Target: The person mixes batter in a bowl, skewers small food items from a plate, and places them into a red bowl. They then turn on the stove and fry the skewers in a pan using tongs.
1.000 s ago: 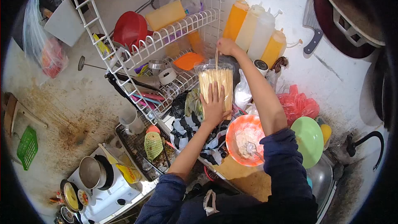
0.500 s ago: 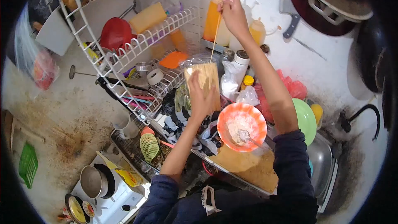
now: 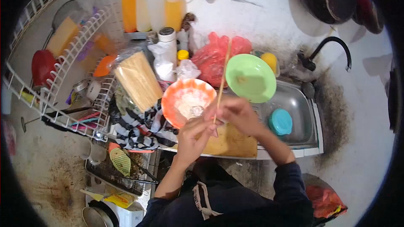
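Note:
A thin bamboo skewer [image 3: 224,67] stands nearly upright in front of me, over the counter. Its lower end meets the fingers of my left hand [image 3: 192,139], which are pinched together. My right hand [image 3: 239,117] closes around the skewer just above, its fingers slightly blurred. Behind my hands sits an orange-and-white bowl [image 3: 171,101] of pale floury mix with a spoon in it, partly covered by my fingers. To the left, a plastic-wrapped pack of bamboo skewers [image 3: 139,80] leans on the counter. Below my hands lies a wooden cutting board [image 3: 235,141].
A light green plate [image 3: 251,77] rests at the edge of the metal sink [image 3: 301,101], which holds a turquoise container [image 3: 280,122]. Behind stand sauce bottles [image 3: 173,10], a white flask [image 3: 167,42] and a red plastic bag [image 3: 214,59]. A dish rack [image 3: 67,63] is at left.
My right hand has pulled a skewer up from the pack and brought it down in front of me. My left hand has left the pack and joined it. The view has shifted right.

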Demonstrator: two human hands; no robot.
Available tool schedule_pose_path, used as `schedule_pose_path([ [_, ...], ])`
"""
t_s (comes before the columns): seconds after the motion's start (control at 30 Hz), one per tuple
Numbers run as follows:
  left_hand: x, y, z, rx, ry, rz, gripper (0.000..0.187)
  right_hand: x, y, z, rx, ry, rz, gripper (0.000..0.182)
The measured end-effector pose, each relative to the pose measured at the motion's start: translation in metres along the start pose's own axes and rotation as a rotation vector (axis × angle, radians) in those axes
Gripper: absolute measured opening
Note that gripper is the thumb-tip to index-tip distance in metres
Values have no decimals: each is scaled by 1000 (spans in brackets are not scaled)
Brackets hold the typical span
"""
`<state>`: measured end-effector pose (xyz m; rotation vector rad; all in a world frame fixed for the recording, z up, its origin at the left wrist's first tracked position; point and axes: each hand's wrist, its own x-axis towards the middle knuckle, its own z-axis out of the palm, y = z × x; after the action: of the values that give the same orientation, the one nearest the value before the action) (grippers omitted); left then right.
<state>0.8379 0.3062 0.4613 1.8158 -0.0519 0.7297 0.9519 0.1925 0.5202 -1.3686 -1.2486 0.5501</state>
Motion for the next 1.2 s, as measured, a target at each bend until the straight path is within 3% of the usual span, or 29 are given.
schedule_pose_path([
  [0.1,-2,8,21,41,-185,3,10,-58,23,5,210,204,116,22],
  [0.17,-1,10,37,47,-226,65,10,-95,44,-5,315,519,32,26],
  [0.23,8,7,45,16,-179,41,9,-127,45,-23,239,625,70,28],
  [0.3,31,1,40,199,-194,150,7,-143,43,-42,174,712,114,29],
  [0.37,56,-8,43,312,-256,104,2,-151,36,-59,22,827,211,27],
  [0.43,92,-5,48,404,-361,-8,9,-161,41,-73,17,805,258,26],
  [0.53,138,-46,66,421,-348,123,18,-169,52,-87,-91,761,352,26],
  [0.6,162,-71,78,698,-395,281,23,-172,63,-96,-32,749,368,23],
  [0.7,180,-73,93,945,-546,234,22,-174,73,-108,50,728,350,22],
  [0.9,200,-80,103,892,-756,207,13,-160,85,-130,121,590,284,20],
  [1.07,196,-83,101,938,-672,294,14,-146,89,-135,49,585,195,18],
  [1.13,194,-77,100,935,-652,295,15,-145,85,-133,30,575,255,19],
  [1.2,193,-68,98,785,-535,87,17,-144,84,-130,12,571,312,20],
])
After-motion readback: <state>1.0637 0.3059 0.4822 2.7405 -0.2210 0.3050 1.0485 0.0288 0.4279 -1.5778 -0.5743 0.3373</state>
